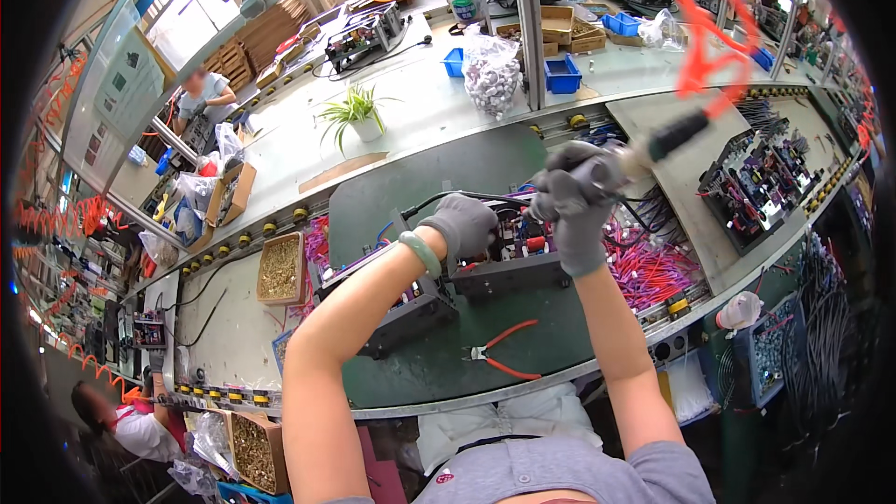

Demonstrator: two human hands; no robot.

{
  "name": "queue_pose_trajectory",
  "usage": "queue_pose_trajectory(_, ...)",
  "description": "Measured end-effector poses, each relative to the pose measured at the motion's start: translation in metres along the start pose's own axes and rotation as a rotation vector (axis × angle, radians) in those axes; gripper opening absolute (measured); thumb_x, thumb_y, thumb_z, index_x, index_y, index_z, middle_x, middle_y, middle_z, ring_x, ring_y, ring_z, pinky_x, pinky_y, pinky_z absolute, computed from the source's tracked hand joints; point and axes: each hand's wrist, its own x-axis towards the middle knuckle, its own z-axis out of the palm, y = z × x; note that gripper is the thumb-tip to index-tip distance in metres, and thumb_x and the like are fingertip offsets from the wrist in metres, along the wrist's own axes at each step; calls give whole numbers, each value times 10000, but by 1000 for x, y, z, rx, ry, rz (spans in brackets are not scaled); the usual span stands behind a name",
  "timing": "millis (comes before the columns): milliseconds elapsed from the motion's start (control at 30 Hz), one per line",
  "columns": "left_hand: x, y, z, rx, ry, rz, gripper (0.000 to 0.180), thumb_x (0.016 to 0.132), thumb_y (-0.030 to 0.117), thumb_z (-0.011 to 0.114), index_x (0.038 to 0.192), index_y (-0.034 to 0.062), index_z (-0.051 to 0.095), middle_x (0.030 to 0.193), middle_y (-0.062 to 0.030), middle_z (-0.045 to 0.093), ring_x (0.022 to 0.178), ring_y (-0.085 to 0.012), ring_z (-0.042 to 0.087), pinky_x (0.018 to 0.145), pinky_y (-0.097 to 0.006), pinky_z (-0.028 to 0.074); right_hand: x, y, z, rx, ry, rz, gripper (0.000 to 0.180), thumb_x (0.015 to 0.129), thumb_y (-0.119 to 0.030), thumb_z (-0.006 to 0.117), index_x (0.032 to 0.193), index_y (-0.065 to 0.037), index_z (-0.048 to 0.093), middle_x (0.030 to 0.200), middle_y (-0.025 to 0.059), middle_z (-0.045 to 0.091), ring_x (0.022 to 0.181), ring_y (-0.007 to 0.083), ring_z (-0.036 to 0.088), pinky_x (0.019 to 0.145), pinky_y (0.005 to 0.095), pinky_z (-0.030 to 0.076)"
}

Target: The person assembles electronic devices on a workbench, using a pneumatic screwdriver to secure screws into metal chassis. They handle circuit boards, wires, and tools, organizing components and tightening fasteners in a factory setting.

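Grey gloves cover both hands; the left hand (464, 224) is curled at the far left edge of an open black unit (511, 273), and whether its bent fingers pinch anything I cannot tell; the unit lies right of and nearer than that hand, its long axis running left to right, rising slightly toward the far right; the right hand (578, 224), blurred, is closed around a grey tool (635, 161) above the unit's right end, the tool slanting far right to an orange hose (695, 47); the left hand looks nearer the unit.

Along the bench, left to right: a box of small metal parts (281, 266); a second black unit (415, 311); a green mat (569, 336) bearing red-handled pliers (509, 350); heaped pink-purple leads (658, 261); a third unit (761, 191); beyond, a co-worker (210, 98) at left, a potted plant (368, 127), a bag of pale parts (492, 75) and a blue bin (563, 75).
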Motion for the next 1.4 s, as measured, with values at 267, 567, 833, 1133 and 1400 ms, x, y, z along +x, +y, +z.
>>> queue_pose_trajectory(267, 3, 1, -3, -19, 0, 24, 240, 823, 302, 594, 815, 89, 703, 746, -145, 663, 748, -333, 667, 714, -455, 519, 24, 43, -2, -130, -40, 51, 252, 857, 57, 651, 1051, -78, 562, 817, -5, 585, 548, 40, 505, 443, 195, 394)
queue_pose_trajectory(567, -3, -8, 2, -141, 38, 4, 225, 790, 286, 604, 823, 87, 705, 758, -160, 663, 752, -342, 664, 726, -459, 520, 29, 57, 0, -200, -81, 47, 285, 829, 107, 649, 1034, -62, 547, 892, -11, 581, 752, 54, 566, 617, 198, 466)
queue_pose_trajectory(833, -10, 17, 17, 11, 320, -105, 171, 789, 219, 607, 842, 103, 720, 837, -145, 684, 876, -266, 679, 737, -393, 511, 34, 70, 0, -359, -200, -63, 230, 824, 12, 689, 1027, -24, 587, 880, -2, 611, 767, 63, 594, 689, 222, 502)
queue_pose_trajectory(1133, -64, -28, 29, -1705, 866, -519, 337, 866, 127, 584, 1168, -23, 574, 864, -79, 619, 729, -145, 572, 662, -277, 500, 37, 76, 14, -494, -422, -38, 281, 782, -37, 742, 1023, -9, 600, 866, -3, 634, 768, 51, 581, 721, 230, 502)
queue_pose_trajectory(1400, -169, 73, 60, -2246, 488, -326, 286, 1006, 234, 493, 1199, 31, 550, 840, -35, 600, 487, -66, 436, 404, -197, 321, 4, 38, 29, -291, -374, 48, 349, 805, 53, 671, 1120, -31, 545, 976, 1, 573, 878, 45, 521, 766, 205, 463)
